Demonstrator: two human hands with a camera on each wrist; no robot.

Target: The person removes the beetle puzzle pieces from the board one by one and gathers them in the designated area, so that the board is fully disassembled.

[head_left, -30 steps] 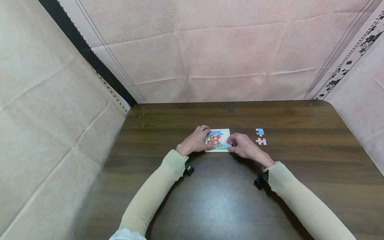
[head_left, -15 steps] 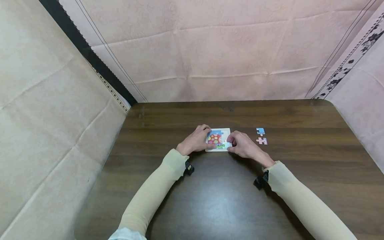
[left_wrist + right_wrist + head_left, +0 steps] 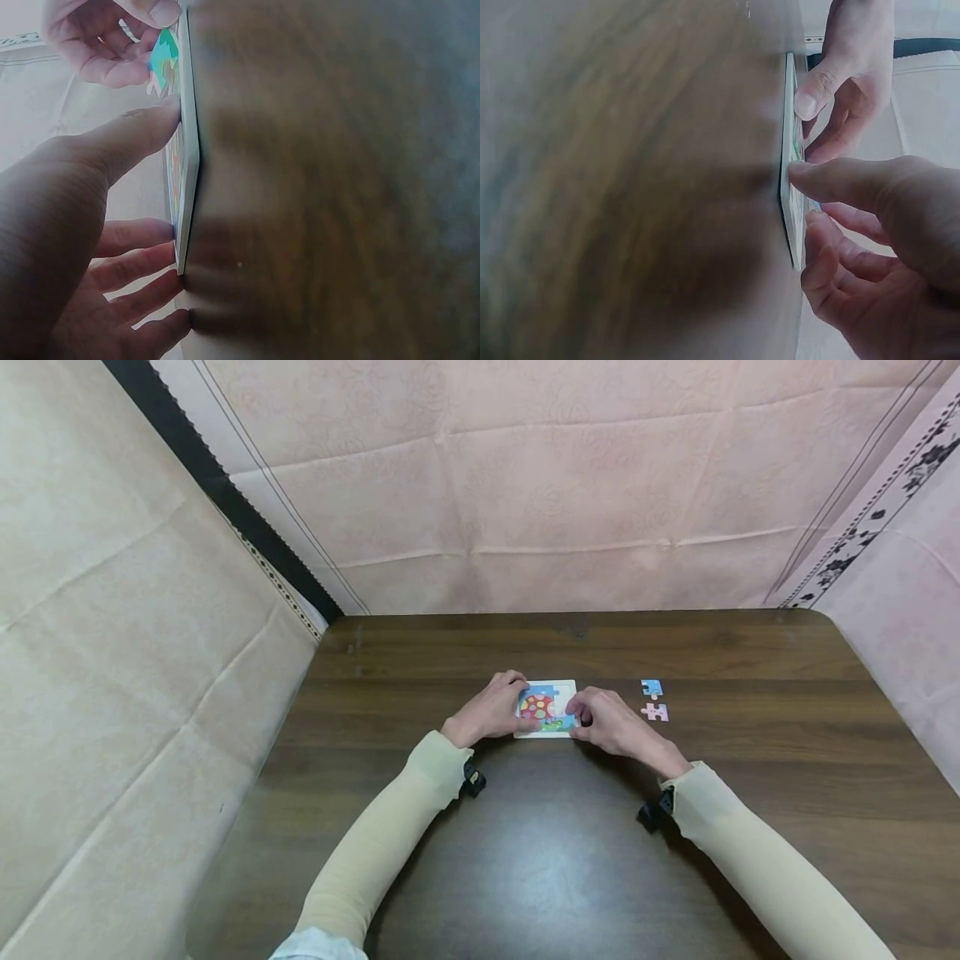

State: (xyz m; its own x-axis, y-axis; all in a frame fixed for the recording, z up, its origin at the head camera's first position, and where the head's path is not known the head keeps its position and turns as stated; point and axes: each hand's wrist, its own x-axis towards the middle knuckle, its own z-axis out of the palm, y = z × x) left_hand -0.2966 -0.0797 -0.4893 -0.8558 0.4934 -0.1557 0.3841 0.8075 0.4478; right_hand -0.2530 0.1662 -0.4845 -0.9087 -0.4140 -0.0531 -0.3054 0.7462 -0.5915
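A small white-framed jigsaw board [image 3: 543, 735] lies on the brown table, showing a red spotted mushroom picture with a bare white area at its right. My left hand [image 3: 491, 706] holds the board at its left side, thumb over the near part of the picture and fingers at the far left edge. At the board's lower right, my right hand [image 3: 609, 724] pinches a green and blue puzzle piece [image 3: 164, 58] between thumb and fingers. In the left wrist view this piece stands tilted up from the board's surface. The right fingers cover much of it in the head view.
Two loose puzzle pieces lie right of the board: a blue piece [image 3: 650, 687] farther back and a pink piece [image 3: 656, 712] nearer. The wooden table [image 3: 525, 860] ends at a pale cloth hanging [image 3: 570, 527] behind, with more cloth at both sides.
The right fingers shift slightly at the board's lower right corner, where blue and green show now instead of the paler patch half a second ago. The left hand stays in place.
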